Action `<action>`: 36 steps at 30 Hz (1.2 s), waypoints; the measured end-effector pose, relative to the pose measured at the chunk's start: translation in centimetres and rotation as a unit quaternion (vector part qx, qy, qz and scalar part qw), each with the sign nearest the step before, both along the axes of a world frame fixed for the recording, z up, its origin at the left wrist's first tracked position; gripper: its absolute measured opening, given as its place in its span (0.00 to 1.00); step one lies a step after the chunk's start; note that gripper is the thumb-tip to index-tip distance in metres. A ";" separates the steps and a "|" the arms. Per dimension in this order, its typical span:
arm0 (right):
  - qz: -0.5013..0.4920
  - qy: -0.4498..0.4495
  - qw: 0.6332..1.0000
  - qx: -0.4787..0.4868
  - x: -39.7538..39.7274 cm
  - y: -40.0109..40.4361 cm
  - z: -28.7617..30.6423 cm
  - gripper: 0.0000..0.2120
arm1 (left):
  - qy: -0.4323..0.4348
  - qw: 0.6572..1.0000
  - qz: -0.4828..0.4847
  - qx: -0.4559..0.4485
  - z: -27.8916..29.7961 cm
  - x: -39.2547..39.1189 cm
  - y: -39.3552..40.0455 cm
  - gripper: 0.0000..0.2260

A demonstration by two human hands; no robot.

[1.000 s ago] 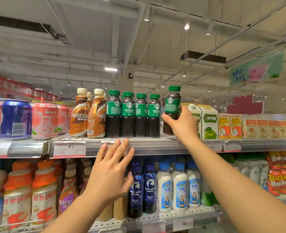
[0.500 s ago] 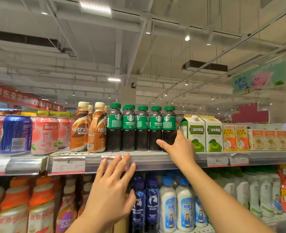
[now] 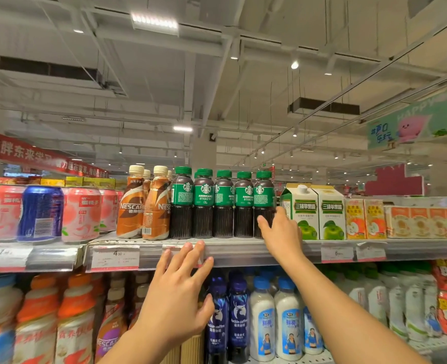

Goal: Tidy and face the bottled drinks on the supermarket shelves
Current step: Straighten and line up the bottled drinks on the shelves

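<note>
Fingers of the right hand (image 3: 280, 232) curled loosely around the base of the end Starbucks bottle (image 3: 263, 203) — rightmost of five upright on the top shelf (image 3: 243, 249), beside apple juice cartons (image 3: 314, 211), left hand (image 3: 177, 292) spread wide, fingertips touching the shelf edge

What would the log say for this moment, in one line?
step: facing | right hand: touching rightmost green-capped dark coffee bottle, grip unclear | left hand: open, fingertips at grey metal shelf edge | row: upright

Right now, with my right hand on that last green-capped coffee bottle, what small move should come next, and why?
Probably twist the leftmost Starbucks bottle to face front: it shows its side text, while its neighbours show the logo. The right hand rests on the rightmost bottle, already in line.
</note>
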State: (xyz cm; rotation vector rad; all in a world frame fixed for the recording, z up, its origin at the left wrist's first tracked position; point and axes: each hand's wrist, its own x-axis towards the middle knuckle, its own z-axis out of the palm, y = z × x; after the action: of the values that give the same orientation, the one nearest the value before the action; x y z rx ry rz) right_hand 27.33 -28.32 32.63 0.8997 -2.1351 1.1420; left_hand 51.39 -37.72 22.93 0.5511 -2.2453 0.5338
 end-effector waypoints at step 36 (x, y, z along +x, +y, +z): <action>0.240 -0.021 0.965 0.104 7.5 12.9 -20.3 0.16 | -0.040 0.974 -0.051 0.215 -4.9 4.8 7.1 0.22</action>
State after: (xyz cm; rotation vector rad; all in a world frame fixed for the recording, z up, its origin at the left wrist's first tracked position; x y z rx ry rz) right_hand 34.79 -15.40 12.37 1.5670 -2.1598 1.1762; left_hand 56.17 -30.63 18.04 0.6318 -2.4627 0.0109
